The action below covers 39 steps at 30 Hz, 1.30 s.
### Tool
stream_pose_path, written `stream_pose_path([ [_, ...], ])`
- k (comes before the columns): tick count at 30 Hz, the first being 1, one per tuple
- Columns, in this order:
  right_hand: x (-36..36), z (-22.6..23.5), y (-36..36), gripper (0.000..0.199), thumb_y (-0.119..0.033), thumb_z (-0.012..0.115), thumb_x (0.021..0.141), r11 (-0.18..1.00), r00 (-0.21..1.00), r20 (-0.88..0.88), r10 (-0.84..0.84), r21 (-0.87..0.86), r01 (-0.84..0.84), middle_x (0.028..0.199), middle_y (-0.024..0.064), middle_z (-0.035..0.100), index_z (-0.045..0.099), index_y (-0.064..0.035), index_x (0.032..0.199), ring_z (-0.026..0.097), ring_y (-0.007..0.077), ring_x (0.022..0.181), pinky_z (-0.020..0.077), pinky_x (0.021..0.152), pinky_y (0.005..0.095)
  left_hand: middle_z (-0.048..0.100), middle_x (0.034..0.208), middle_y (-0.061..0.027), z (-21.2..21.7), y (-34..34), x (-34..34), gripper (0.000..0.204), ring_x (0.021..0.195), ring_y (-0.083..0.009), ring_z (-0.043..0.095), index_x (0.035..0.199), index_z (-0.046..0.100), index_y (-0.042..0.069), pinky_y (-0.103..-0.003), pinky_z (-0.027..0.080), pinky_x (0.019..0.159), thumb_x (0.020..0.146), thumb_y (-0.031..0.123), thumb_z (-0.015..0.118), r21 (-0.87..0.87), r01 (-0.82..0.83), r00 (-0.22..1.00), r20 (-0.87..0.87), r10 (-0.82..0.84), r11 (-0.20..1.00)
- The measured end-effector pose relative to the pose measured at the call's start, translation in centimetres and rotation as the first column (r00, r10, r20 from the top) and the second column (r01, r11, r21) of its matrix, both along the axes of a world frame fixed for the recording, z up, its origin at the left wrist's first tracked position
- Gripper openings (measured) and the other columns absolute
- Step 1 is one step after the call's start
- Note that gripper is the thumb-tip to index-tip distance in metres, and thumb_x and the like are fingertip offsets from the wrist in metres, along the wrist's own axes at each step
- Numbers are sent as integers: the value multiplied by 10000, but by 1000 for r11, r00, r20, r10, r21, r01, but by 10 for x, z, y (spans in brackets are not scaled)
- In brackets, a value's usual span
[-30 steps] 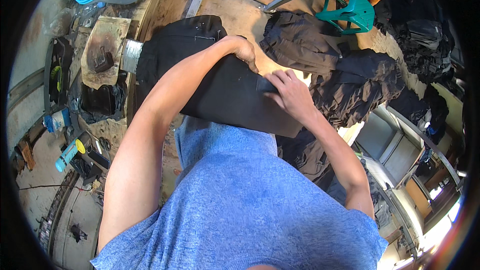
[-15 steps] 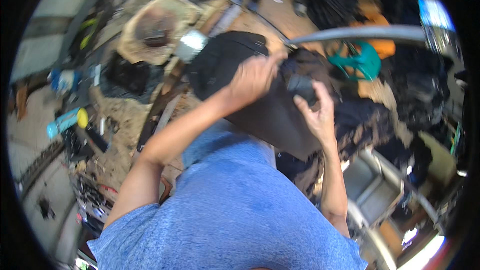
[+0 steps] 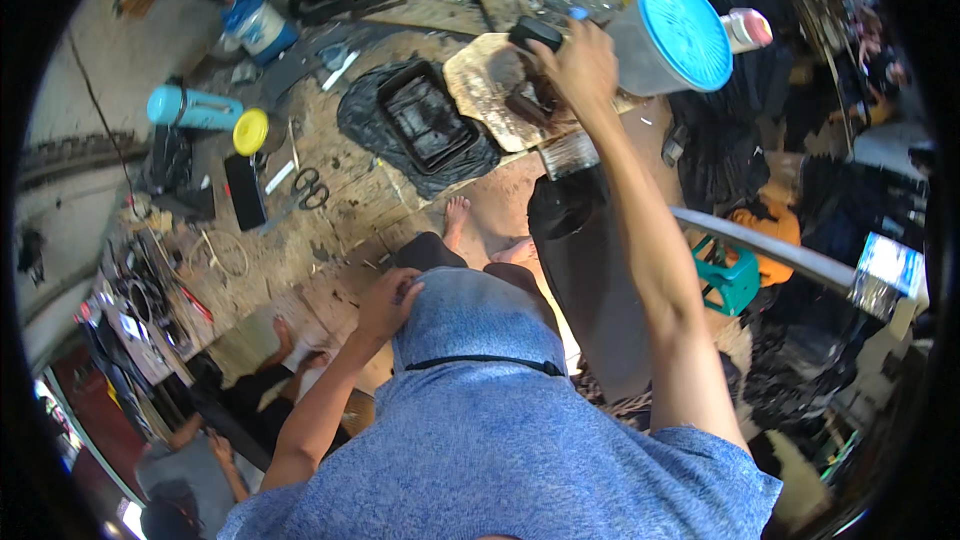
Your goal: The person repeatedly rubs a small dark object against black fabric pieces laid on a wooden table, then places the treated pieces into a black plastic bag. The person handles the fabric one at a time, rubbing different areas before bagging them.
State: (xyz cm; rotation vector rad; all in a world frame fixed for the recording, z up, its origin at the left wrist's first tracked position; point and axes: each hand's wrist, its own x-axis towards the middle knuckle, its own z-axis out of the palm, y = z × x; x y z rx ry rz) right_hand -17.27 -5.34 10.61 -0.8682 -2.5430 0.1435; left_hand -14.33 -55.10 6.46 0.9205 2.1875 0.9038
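The black block is above the far edge of the stained pale board, at the thumb and fingertips of the right hand. This hand appears to grip it, though the fingers cover a part. The left hand is beside the shirt, fingers loosely bent; I cannot tell if it holds something. The step in hand, I judge, is handling the block at the board; the next move calls for a steady grip and care not to knock the blue-lidded container just beside. Nearer on the board lies a dark brown piece. Outward, a black tray and scissors rest on the desk.
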Motion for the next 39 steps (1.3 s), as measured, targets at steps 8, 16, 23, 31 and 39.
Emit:
stream_pose_path([
  [8, 63, -10, -76, 623, -439, 920, 916, 856, 998, -57, -36, -518, 1, 1152, 135, 794, 671, -64, 1346, 654, 355, 1160, 464, 1055, 523, 715, 901, -91, -5, -14, -6, 228, 777, -188, 661, 1192, 763, 33, -341, 552, 732, 989, 106, 837, 40, -199, 971, 145, 192, 979],
  [16, -21, -9, -173, 503, -438, 939, 881, 935, 991, 93, 95, -350, -56, 1115, 36, 845, 795, -109, 1232, 623, 280, 1160, 386, 1040, 442, 732, 916, -90, 10, 12, -23, 251, 787, -194, 696, 1193, 765, 37, -337, 572, 731, 968, 96, 859, 186, -138, 987, 105, 120, 973],
  [23, -2, -7, -161, 463, -362, 927, 886, 969, 993, -107, 56, -235, -80, 965, 83, 798, 758, -108, 1235, 624, 313, 1114, 400, 987, 478, 708, 908, -90, 43, 37, -33, 232, 794, -233, 709, 1166, 769, 54, -379, 581, 738, 962, 121, 856, 260, -28, 998, 60, 13, 965],
  [31, 27, 29, -110, 435, -353, 896, 948, 832, 971, -72, -227, -533, 155, 1146, 214, 775, 804, -30, 1225, 725, 339, 1065, 568, 929, 458, 752, 1035, -81, 49, 175, -5, 142, 962, -295, 732, 1076, 775, 83, -435, 573, 877, 982, 183, 812, 503, 574, 803, -195, -562, 646],
  [39, 254, 55, -98, 449, -214, 868, 1017, 466, 515, -422, -746, -884, -50, 1171, 113, 796, 706, 86, 1309, 757, 147, 1011, 635, 867, 307, 570, 1677, -51, -2, 326, 33, 490, 1653, -300, 364, 1517, 690, 165, -631, 258, 1347, 1071, 368, 669, 166, 866, 465, -618, -635, 472],
])
